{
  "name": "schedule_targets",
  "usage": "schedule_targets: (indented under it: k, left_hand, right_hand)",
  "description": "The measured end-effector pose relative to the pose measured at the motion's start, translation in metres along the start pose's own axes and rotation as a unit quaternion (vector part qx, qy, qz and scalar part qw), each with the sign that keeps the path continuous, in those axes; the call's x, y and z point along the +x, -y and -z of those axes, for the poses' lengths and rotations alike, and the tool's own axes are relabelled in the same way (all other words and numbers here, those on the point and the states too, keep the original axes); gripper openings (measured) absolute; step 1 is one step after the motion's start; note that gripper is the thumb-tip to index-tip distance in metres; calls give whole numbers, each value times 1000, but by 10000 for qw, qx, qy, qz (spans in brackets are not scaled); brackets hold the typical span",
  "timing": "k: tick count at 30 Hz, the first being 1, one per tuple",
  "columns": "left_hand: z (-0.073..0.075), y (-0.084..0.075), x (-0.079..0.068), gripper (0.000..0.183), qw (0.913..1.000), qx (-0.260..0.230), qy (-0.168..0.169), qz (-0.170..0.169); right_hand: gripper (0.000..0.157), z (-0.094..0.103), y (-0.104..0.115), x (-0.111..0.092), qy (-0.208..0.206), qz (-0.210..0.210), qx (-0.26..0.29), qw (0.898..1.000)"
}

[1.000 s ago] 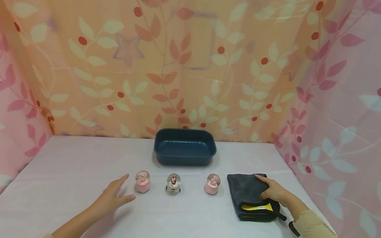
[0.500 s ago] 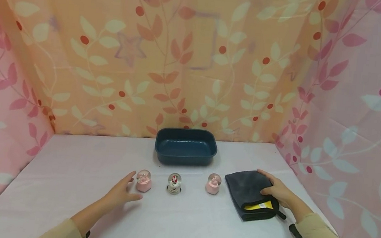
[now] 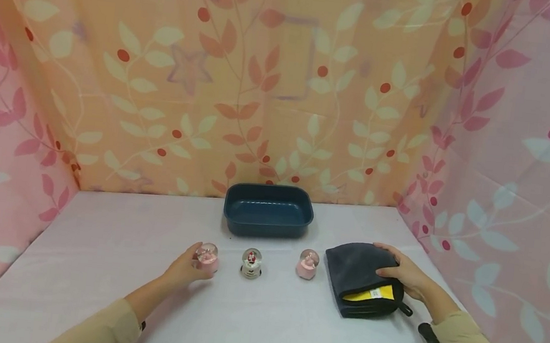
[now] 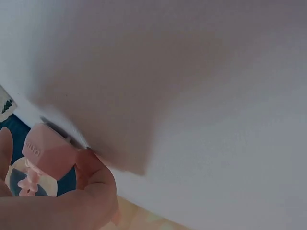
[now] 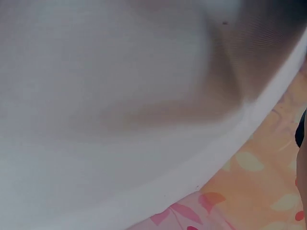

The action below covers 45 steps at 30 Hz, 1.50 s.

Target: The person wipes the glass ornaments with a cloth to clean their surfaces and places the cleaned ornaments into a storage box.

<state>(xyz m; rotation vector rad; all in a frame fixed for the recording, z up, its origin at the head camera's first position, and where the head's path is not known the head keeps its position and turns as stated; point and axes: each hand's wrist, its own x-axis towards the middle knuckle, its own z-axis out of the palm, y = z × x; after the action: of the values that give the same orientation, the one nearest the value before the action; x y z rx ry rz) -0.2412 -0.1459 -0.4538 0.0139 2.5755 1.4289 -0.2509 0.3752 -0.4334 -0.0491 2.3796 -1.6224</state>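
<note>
At the left end of the row on the white table point(image 3: 258, 326), pink snow globe point(image 3: 208, 257): clear dome, faceted base, raised lettering too blurry to read. Left hand point(image 3: 187, 266) pinches it, thumb and fingers covering part; lifted or resting, can't tell. Right hand point(image 3: 406, 272) grips dark grey cloth point(image 3: 357, 271), fingertips partly hidden behind. White globe point(image 3: 251, 264) just beside; open tabletop in front, back edge behind blue tray point(image 3: 266, 230).

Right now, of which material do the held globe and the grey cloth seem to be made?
Globe: dome perhaps glass or plastic, glossy, see-through; base perhaps resin, matt, with moulded-looking marks. Cloth: probably fabric, matt, because it folds softly.
</note>
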Motion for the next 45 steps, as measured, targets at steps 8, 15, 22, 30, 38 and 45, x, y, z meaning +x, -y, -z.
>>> schedule_targets:
  k: [8, 15, 22, 30, 38, 45]
  left_hand:
    - [-4, 6, 15, 78, 9995, 173, -217, 137]
    - [-6, 8, 18, 78, 9992, 46, -342, 220]
    - [-3, 7, 17, 74, 9984, -91, -505, 253]
    - [-6, 7, 13, 67, 9964, -535, -593, 282]
    - [-2, 4, 6, 63, 9908, -1045, -858, -34]
    - [6, 0, -8, 60, 9870, -1350, -843, 217]
  right_hand:
    - [79, 1, 14, -8, 17, 213, 292, 9993]
    - [71, 5, 32, -12, -100, 576, 687, 9959]
    - [67, 6, 48, -16, 11, 926, 1230, 9881]
    - [69, 0, 62, -22, 364, 1186, 1909, 9737]
    - [74, -6, 76, -26, 364, 1423, 2027, 9682]
    - [82, -9, 92, -32, 123, 1388, 1896, 9719]
